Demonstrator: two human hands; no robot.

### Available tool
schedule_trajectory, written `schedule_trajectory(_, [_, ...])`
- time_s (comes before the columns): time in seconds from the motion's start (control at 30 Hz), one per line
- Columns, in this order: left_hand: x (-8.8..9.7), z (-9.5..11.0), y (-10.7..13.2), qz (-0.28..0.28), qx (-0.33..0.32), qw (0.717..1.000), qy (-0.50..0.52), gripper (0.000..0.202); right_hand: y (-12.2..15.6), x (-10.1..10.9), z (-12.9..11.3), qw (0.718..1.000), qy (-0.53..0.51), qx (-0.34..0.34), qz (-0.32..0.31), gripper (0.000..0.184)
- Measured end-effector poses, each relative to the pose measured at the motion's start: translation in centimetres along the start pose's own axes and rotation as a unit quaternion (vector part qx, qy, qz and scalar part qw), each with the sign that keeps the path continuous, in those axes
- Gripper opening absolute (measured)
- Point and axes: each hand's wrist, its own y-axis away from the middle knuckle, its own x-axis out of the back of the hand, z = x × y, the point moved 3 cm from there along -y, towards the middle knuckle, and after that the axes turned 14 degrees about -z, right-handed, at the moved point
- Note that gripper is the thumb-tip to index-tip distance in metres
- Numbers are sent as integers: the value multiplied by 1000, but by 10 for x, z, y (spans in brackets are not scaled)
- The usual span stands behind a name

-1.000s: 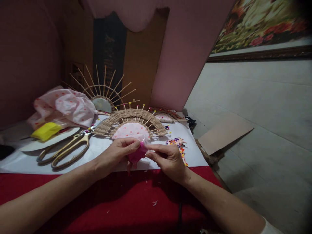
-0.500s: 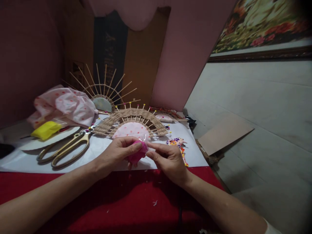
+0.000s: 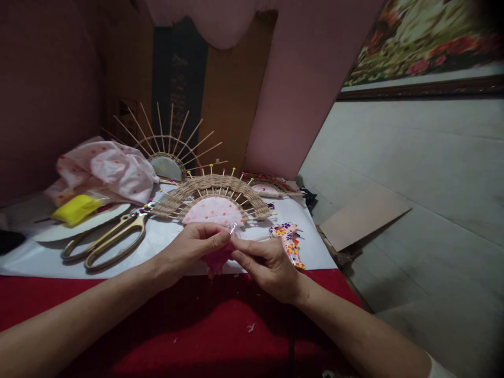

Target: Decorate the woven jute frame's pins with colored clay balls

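My left hand pinches a small clear plastic packet with bright pink contents between thumb and fingers. From the other side, my right hand is closed at the packet's clear upper edge, thumb and forefinger pressed together. The fingers hide part of the packet. Just behind both hands lies a fan-shaped woven piece on thin sticks, tipped with small coloured beads. Its half-round centre is covered in pink dotted cloth. A flower-patterned glue gun rests beside my right hand.
Large scissors, a yellow packet and crumpled dotted cloth are on the left. A bare stick frame stands behind, before a cardboard box. White paper covers part of the red tabletop, which has small scraps.
My right forefinger has drawn in from pointing outward to a pinch against the thumb at the packet's edge. The packet has turned slightly and sits a little lower, still in my left hand.
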Motion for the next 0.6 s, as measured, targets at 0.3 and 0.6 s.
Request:
schedule_trajectory(0.3, [5,-4,-2,40,-13,999,-1,32,4,-1,3,990,108,37,85,36])
schedule_trajectory(0.6, [5,-1,-1,55,-30,997,-37,32,5,-7,-3,980,190,-2,64,42])
